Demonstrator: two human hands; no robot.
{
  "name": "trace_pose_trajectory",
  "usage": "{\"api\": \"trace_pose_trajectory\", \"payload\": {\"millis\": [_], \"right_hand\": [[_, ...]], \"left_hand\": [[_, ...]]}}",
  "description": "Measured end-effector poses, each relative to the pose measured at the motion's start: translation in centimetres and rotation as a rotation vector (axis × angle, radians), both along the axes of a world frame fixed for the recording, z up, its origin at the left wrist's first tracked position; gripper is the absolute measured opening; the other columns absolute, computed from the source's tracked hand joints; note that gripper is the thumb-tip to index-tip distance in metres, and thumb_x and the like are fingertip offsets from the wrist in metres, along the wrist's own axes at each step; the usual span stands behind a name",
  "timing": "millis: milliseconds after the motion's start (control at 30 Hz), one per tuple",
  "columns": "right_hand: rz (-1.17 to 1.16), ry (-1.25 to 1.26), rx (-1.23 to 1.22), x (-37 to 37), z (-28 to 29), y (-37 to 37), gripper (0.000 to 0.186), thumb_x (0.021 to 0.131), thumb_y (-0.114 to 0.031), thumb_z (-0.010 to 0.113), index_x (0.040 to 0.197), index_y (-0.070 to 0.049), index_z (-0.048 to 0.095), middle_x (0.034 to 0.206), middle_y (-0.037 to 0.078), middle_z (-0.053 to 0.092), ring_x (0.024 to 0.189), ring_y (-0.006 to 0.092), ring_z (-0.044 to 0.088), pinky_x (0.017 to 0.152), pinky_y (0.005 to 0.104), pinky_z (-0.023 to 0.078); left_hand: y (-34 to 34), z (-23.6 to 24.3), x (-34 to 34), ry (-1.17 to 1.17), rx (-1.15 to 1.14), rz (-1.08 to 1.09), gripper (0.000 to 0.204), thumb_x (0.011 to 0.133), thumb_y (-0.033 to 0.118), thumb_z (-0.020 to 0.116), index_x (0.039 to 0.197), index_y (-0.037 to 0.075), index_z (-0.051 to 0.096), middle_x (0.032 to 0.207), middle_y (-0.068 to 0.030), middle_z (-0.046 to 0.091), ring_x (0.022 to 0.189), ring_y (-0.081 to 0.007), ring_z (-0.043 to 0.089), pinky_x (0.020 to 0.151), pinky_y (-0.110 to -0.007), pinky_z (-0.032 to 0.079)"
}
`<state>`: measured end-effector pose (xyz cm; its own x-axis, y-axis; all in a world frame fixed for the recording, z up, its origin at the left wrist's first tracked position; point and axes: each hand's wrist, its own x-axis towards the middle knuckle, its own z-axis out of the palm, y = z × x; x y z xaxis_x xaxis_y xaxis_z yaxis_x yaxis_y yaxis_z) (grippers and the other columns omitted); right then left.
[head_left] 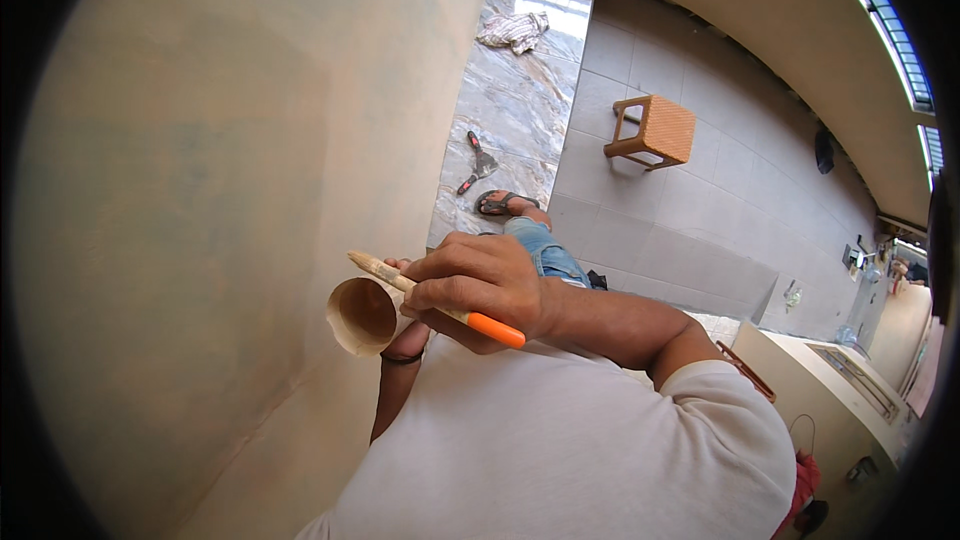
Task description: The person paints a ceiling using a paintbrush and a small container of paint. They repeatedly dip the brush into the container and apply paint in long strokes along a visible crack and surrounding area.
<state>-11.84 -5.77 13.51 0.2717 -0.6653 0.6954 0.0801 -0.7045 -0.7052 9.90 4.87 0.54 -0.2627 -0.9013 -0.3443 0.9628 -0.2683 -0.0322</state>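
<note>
My right hand grips a paintbrush with a pale shaft and an orange handle end; its bristle tip points left, over the mouth of a beige cup-like container. My left hand comes up from below and holds that container, mostly hidden behind the right hand, with a dark band on its wrist. Both hands are close to the tan painted wall on the left.
A marble ledge runs along the wall's base, with a scraper and a crumpled cloth on it. My sandalled foot rests by the ledge. A small woven stool stands on the grey tiled floor.
</note>
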Motion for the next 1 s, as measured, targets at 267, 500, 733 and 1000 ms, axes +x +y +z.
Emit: {"api": "trace_pose_trajectory", "payload": {"millis": [267, 500, 733, 1000], "right_hand": [[-0.045, -0.004, -0.012, 0.6, 0.2, -0.1, 0.025, 0.076, -0.009, 0.081, 0.097, -0.010, 0.068, 0.093, 0.004, 0.068, 0.073, 0.0171, 0.066, 0.053, 0.0277, 0.054], [-0.033, 0.006, -0.008, 0.6, 0.3, -0.4, 0.025, 0.077, -0.009, 0.081, 0.098, -0.010, 0.068, 0.093, 0.003, 0.068, 0.074, 0.0160, 0.066, 0.052, 0.0268, 0.054], [-0.026, 0.033, -0.001, 0.5, 0.5, -0.6, 0.024, 0.077, -0.008, 0.081, 0.098, -0.011, 0.068, 0.093, 0.003, 0.068, 0.074, 0.0155, 0.066, 0.053, 0.0269, 0.054], [0.016, 0.068, -0.012, -0.1, 0.7, -0.8, 0.036, 0.076, -0.005, 0.088, 0.106, -0.006, 0.069, 0.103, 0.012, 0.072, 0.076, 0.0184, 0.070, 0.059, 0.0277, 0.055]], "left_hand": [[0.6, -2.6, -0.2, 0.692, 0.141, 0.053, 0.029, 0.100, 0.025, 0.066, 0.123, 0.008, 0.067, 0.127, -0.0106, 0.066, 0.121, -0.0252, 0.063, 0.109, -0.045, 0.051], [0.2, -0.6, -0.5, 0.412, 0.101, 0.071, 0.031, 0.099, 0.024, 0.067, 0.123, 0.005, 0.066, 0.126, -0.0136, 0.066, 0.117, -0.0276, 0.064, 0.105, -0.045, 0.053], [0.4, -1.0, -0.2, 0.252, 0.108, 0.046, 0.038, 0.097, 0.026, 0.070, 0.125, 0.002, 0.062, 0.123, -0.0171, 0.065, 0.113, -0.0284, 0.066, 0.093, -0.045, 0.061], [0.9, -2.7, 0.3, 0.115, 0.088, 0.073, 0.039, 0.095, 0.026, 0.072, 0.123, 0.001, 0.062, 0.123, -0.0176, 0.065, 0.112, -0.0286, 0.067, 0.092, -0.046, 0.062]]}}
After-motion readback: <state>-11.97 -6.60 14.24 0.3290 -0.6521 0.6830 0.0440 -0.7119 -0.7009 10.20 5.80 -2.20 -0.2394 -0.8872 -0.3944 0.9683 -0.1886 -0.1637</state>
